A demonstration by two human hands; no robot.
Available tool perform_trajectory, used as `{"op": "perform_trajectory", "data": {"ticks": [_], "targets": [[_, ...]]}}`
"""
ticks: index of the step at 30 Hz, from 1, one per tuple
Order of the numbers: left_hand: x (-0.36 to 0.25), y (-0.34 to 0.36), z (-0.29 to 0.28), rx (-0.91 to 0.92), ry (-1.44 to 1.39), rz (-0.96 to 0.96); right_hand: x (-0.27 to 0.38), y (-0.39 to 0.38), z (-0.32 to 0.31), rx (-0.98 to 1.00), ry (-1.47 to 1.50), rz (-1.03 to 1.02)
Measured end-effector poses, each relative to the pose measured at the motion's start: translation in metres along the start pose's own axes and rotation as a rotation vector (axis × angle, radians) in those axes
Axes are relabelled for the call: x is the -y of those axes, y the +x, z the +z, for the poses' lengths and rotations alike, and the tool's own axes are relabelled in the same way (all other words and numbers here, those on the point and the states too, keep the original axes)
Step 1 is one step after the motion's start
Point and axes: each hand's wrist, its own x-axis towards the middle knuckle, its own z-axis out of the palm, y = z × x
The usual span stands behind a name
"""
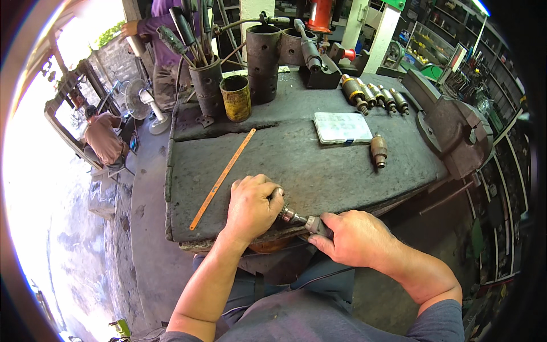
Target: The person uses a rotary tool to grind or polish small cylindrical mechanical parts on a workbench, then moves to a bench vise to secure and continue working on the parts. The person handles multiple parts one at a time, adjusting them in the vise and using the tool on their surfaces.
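Note:
My left hand [253, 208] is closed over a metal part with a ridged, shiny shaft end [289, 215], near the front edge of the workbench [273, 154]. Most of that part is hidden under the fingers. My right hand [359, 236] grips a grey-bodied tool [317, 226] whose narrow metal tip meets the shaft end or lies right beside it; I cannot tell which. To the left of my left hand lies an orange hacksaw blade [222, 179]. Farther back are a pale flat plastic case [343, 127] and a motor armature [378, 151].
A bench vise [456, 134] stands at the right end. Several more armatures [370, 94] line the back, near a yellow can [236, 98] and dark perforated metal tubes [264, 65] holding tools. On the left, a seated person [105, 137], a fan [138, 100] and a standing person [165, 62] appear.

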Motion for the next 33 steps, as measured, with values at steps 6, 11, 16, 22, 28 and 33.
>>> {"op": "perform_trajectory", "data": {"ticks": [6,11,16,22,28,33], "targets": [[0.001,0.000,0.002,-0.013,-0.008,0.011,0.004,-0.003,-0.001,0.022,-0.001,0.016],[0.004,-0.001,0.004,0.002,-0.011,-0.014,0.006,-0.003,0.000,0.000,-0.029,0.044],[0.006,-0.002,0.005,-0.005,-0.017,-0.016,0.007,-0.004,0.003,0.006,-0.015,0.005],[0.007,-0.003,0.006,0.010,-0.005,-0.029,0.009,-0.005,0.002,-0.035,-0.031,0.026],[0.001,-0.003,0.003,0.013,0.078,-0.050,0.002,0.003,-0.003,-0.057,-0.081,0.090],[-0.028,-0.010,-0.015,0.079,0.278,-0.155,-0.011,-0.009,0.006,-0.207,0.132,0.103]]}}
